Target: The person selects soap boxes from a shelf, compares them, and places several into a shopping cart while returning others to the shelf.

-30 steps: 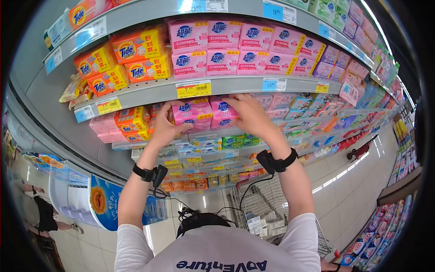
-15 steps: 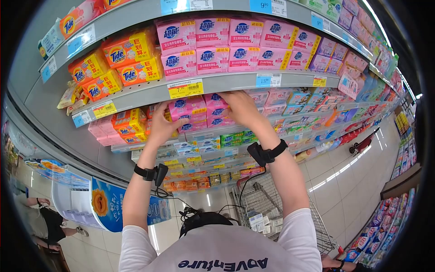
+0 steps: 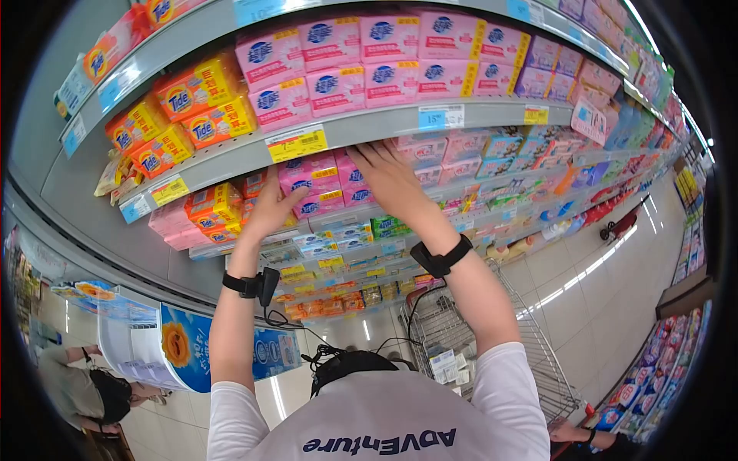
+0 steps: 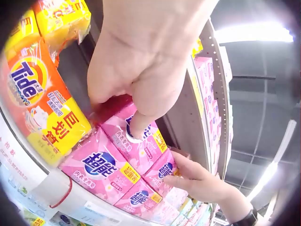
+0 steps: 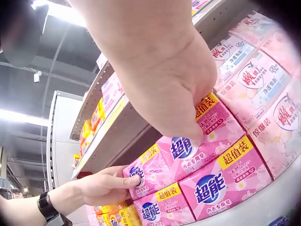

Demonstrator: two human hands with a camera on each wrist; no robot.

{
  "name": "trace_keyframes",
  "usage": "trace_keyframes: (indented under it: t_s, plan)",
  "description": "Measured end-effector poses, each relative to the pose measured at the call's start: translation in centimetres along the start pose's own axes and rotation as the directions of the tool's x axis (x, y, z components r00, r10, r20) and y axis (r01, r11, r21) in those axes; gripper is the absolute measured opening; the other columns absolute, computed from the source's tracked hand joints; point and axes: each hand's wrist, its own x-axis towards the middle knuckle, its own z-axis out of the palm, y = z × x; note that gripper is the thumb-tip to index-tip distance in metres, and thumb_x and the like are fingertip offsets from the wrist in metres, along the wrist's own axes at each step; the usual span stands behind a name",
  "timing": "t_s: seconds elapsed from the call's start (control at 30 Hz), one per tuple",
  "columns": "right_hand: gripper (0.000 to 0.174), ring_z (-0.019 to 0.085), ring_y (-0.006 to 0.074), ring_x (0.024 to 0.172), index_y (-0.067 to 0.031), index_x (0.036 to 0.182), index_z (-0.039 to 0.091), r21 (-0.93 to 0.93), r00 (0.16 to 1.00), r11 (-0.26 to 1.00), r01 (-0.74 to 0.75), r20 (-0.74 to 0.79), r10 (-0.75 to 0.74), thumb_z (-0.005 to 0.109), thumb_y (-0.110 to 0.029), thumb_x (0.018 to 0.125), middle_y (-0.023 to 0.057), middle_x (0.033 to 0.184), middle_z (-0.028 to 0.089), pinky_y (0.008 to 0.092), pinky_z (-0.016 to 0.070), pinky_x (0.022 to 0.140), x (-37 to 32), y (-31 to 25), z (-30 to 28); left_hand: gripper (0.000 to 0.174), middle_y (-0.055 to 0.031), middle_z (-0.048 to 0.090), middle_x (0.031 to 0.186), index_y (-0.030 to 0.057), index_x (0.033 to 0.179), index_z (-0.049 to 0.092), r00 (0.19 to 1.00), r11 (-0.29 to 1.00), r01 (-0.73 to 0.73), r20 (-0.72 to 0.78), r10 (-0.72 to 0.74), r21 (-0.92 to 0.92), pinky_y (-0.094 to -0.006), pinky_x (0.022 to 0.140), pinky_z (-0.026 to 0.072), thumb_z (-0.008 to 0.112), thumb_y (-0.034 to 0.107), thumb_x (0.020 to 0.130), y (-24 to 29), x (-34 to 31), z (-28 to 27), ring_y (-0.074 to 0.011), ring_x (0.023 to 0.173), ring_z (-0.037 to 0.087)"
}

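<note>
In the head view, my left hand [image 3: 269,206] lies at the left side of bright pink soap packs [image 3: 314,175] stacked two high below a shelf edge. Its thumb rests on the front of an upper pack [image 4: 124,141] in the left wrist view; its other fingers are largely hidden beside the pack. My right hand [image 3: 390,183] reaches over the right end of the stack with straight, slightly spread fingers. Across the front of an upper pack [image 5: 181,153] lies the right thumb in the right wrist view, the remaining fingers out of sight.
Orange Tide packs [image 3: 211,206] stand left of the pink stack, with paler pink packs [image 5: 254,77] to its right. A price-tagged shelf edge [image 3: 369,123] runs just above the hands. Below stands a wire cart [image 3: 453,323]; another person [image 3: 84,384] is at lower left.
The right hand's fingers have straightened and moved over the stack's top right. The left thumb sits less far across the front. The shelves have shifted left and upward in the head view.
</note>
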Motion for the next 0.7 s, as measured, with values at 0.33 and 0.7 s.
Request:
trace_keyframes:
  t_s: [0.33,0.7]
  plan:
    - [0.038,0.05,0.0346,0.122,-0.0032,0.119,0.061,0.026,0.921,0.991,-0.133,-0.366,0.134,0.052,-0.019,0.086,0.0164,0.127,0.059,0.0562,0.0323,0.11,-1.9,-2.8,5.0,0.082,-0.0198,0.041,0.147,-0.0013,0.15,0.026,0.994,0.967,0.102,0.014,-0.108,0.235,-0.0383,0.112,0.0305,0.07,0.028,0.088,-2.9,0.1,-0.7,-0.0269,0.132,0.042]
    - [0.038,0.057,0.0319,0.114,-0.0085,0.12,0.061,0.633,0.712,0.327,-0.701,0.598,0.368,0.068,-0.023,0.085,0.0113,0.121,0.059,0.0422,0.0461,0.096,-33.6,-14.8,-5.3,0.023,-0.009,0.065,0.109,-0.0041,0.117,0.059,0.995,0.996,-0.075,0.069,0.072,0.041,-0.0304,0.093,0.048,0.06,0.002,0.095,-3.8,-12.8,7.4,-0.0159,0.1,0.061]
